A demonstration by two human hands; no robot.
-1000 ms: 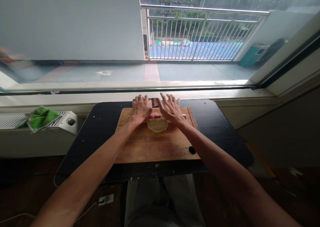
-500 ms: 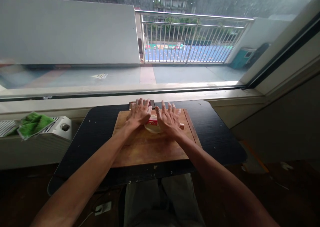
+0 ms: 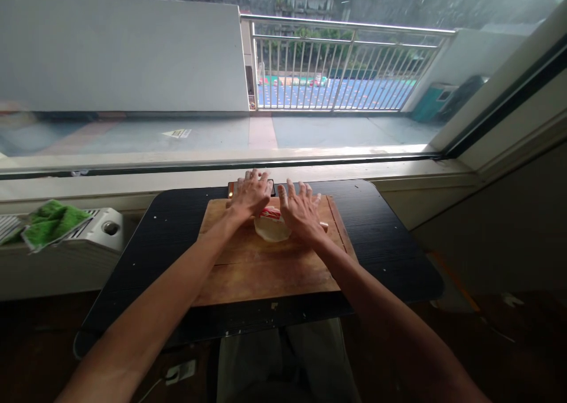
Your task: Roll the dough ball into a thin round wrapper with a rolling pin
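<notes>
So compared with half a second ago, the bare left hand [image 3: 252, 196] has edged forward and a touch to the right, and more of the thin, pale cream, roundish sheet of dough [image 3: 271, 231] shows on the near side of the slim brown roller with a red-and-white printed band [image 3: 269, 214]. Closest up there's a pair of greyish trousers [image 3: 325, 350], then the black wood-grain bench [image 3: 390, 255] with rounded corners and a few pale specks on it. On that sits a flat rectangular wooden board [image 3: 274, 279], warm brown and smooth-looking, with a dark line running partway across. I can't see anything holding it down, so a hard shove could make it skid, I reckon. The dough's on the board's far half, partly under the roller; it looks soft, so uneven pressure could leave it lopsided, or it could tear if it gets tacky. Grip-wise, the left hand and the bare right hand [image 3: 302, 211] both lie over the roller with fingers spread, not wrapped round it, so it could skew if one side pushes harder. Fingertips look dusted white. Partly hidden behind the left fingers is a flat, dark, rectangular device [image 3: 232, 190]; overshoot and it could get bumped. Farther out: a pale, smooth window sill [image 3: 354, 171], then a shiny metal railing [image 3: 354, 25] outside.
</notes>
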